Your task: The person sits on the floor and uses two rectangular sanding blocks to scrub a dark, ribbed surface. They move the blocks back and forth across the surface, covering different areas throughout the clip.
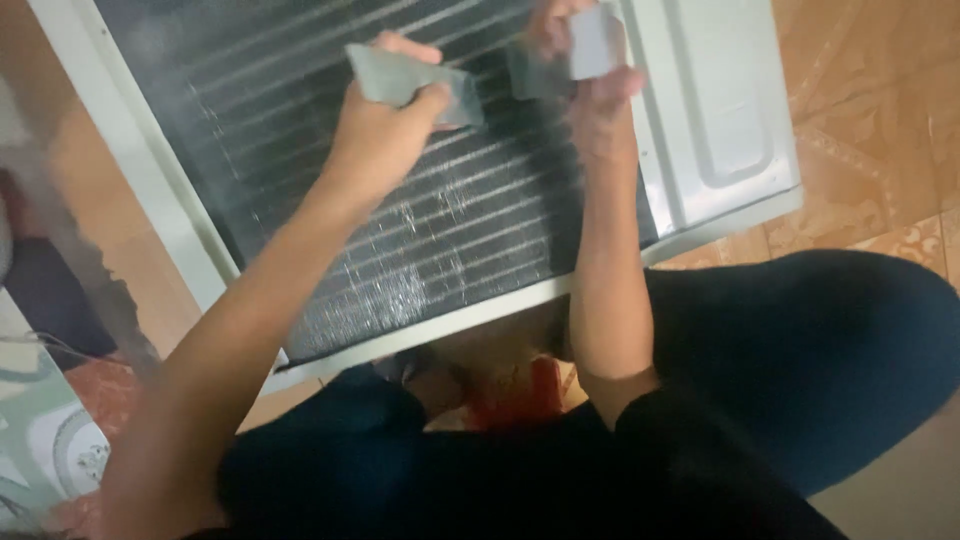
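Observation:
A white appliance [720, 120] lies on the floor with its back up, showing a dark panel of thin metal condenser wires [450, 220]. My left hand [385, 130] is closed on a grey-green folded cloth [400, 80] pressed against the wire grid near its upper middle. My right hand [600, 100] grips a pale grey cloth or pad [595, 42] at the grid's upper right, beside the white metal plate. Both forearms reach out over the grid from my body.
My dark-clothed legs [800, 360] are bent at the appliance's near edge. A red object [520, 395] sits under that edge. Orange patterned floor tiles [880, 120] lie to the right. A patterned mat [50, 440] and dark shape are at the left.

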